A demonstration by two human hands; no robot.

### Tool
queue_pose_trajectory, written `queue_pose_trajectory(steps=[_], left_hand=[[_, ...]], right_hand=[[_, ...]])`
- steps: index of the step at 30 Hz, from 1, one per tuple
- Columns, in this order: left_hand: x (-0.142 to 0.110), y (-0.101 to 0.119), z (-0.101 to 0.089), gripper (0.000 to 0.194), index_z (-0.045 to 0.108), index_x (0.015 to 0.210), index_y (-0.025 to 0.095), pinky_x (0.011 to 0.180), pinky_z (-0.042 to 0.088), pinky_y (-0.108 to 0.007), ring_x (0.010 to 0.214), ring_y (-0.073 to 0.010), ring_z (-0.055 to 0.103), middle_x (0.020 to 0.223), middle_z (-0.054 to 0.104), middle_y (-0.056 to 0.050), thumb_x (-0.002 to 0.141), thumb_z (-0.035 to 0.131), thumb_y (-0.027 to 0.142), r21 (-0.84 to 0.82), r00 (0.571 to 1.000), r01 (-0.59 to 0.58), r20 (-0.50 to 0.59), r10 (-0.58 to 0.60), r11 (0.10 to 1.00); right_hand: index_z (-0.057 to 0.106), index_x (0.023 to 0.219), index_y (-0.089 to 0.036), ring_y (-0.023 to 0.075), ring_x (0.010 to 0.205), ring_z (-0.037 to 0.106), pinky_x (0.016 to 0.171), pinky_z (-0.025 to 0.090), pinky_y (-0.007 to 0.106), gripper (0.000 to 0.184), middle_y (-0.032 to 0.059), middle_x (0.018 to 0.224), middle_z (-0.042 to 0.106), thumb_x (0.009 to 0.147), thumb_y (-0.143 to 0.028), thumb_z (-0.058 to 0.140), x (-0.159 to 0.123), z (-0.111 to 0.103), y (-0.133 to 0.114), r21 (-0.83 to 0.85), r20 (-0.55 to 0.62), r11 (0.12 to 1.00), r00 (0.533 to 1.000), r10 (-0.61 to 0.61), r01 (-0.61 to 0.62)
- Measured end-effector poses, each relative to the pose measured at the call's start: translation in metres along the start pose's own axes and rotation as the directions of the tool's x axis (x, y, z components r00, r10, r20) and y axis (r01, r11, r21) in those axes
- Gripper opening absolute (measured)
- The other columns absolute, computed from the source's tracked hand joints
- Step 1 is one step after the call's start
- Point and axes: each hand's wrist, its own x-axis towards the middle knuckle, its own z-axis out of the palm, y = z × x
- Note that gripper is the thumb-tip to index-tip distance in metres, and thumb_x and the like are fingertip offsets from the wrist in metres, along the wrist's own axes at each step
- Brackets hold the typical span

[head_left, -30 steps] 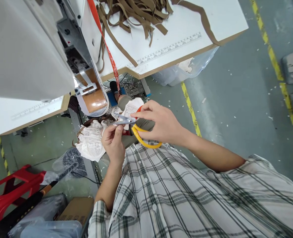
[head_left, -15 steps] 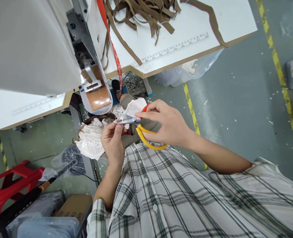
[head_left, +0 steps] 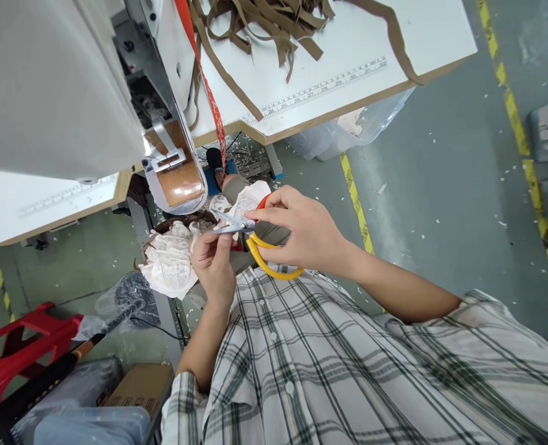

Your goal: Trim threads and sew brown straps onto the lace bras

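My right hand [head_left: 308, 232] holds scissors [head_left: 274, 267] with one yellow and one red handle loop. Their blades stand apart and point left, the lower one meeting the fingertips of my left hand [head_left: 215, 262]. Those left fingers are pinched together on white lace fabric, though most of what lies between them is hidden. A bunched part of the white lace fabric [head_left: 169, 262] hangs just left of that hand. Beyond the blades, over my lap, lies another white lace part [head_left: 254, 194].
A sewing machine [head_left: 46, 86] with an orange-brown plate stands at upper left. Brown strips [head_left: 274, 25] lie on the white table [head_left: 343, 102]. An orange-red lace band [head_left: 215, 111] hangs past its edge. A red plastic stool [head_left: 23, 346] and a cardboard box [head_left: 139, 386] are at lower left.
Both blades and my right hand have shifted slightly left, still against my left fingertips. The whole view has moved a little. My grip on the scissors looks the same.
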Motion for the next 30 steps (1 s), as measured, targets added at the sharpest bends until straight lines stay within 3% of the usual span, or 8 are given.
queue_pose_trajectory(steps=[5,11,17,23,30], left_hand=[[0.001,-0.001,-0.002,0.014,0.068,0.083,0.021,0.065,0.050,-0.023,0.064,-0.0094,0.059,0.074,0.065,0.002,0.079,0.080,0.027,-0.084,1.000,0.000,0.012,0.001,0.997],[0.000,-0.007,-0.004,0.013,0.069,0.082,0.021,0.068,0.050,-0.024,0.069,-0.0102,0.059,0.076,0.066,0.001,0.081,0.079,0.029,0.010,0.999,-0.017,0.030,0.017,1.000],[0.007,0.001,0.000,0.015,0.070,0.082,0.019,0.063,0.050,-0.023,0.063,-0.0087,0.060,0.081,0.071,0.000,0.078,0.081,0.029,-0.115,0.991,0.133,0.038,-0.130,0.984],[0.008,0.009,0.000,0.013,0.073,0.083,0.019,0.063,0.051,-0.022,0.061,-0.0079,0.061,0.076,0.072,0.001,0.078,0.082,0.027,-0.154,0.991,0.130,0.027,-0.128,0.979],[0.004,0.013,-0.001,0.020,0.072,0.086,0.022,0.064,0.052,-0.024,0.065,-0.0089,0.063,0.082,0.074,0.000,0.074,0.085,0.032,-0.148,0.985,0.174,0.017,-0.174,0.973]], right_hand=[[0.074,0.120,-0.023,0.0202,0.091,0.063,0.073,0.052,0.032,0.045,0.0070,0.102,0.062,0.075,-0.030,0.073,-0.001,0.002,0.004,0.045,0.025,0.999,0.999,0.028,-0.029],[0.075,0.118,-0.023,0.0215,0.093,0.064,0.075,0.054,0.034,0.045,0.0072,0.103,0.062,0.074,-0.030,0.074,-0.003,0.002,0.004,0.052,0.037,0.996,0.996,0.075,-0.077],[0.073,0.119,-0.027,0.0216,0.093,0.064,0.079,0.056,0.036,0.044,0.0059,0.101,0.061,0.075,-0.028,0.074,-0.008,-0.013,-0.005,0.158,0.022,0.985,0.998,0.066,-0.069],[0.073,0.121,-0.028,0.0245,0.096,0.065,0.081,0.056,0.041,0.046,0.0070,0.101,0.060,0.075,-0.027,0.075,-0.016,-0.018,0.003,0.127,-0.007,0.991,0.999,0.040,-0.039],[0.071,0.122,-0.032,0.0258,0.100,0.065,0.082,0.057,0.042,0.048,0.0066,0.108,0.060,0.074,-0.026,0.074,-0.021,-0.023,0.019,0.103,0.013,0.991,0.996,0.089,-0.089]])
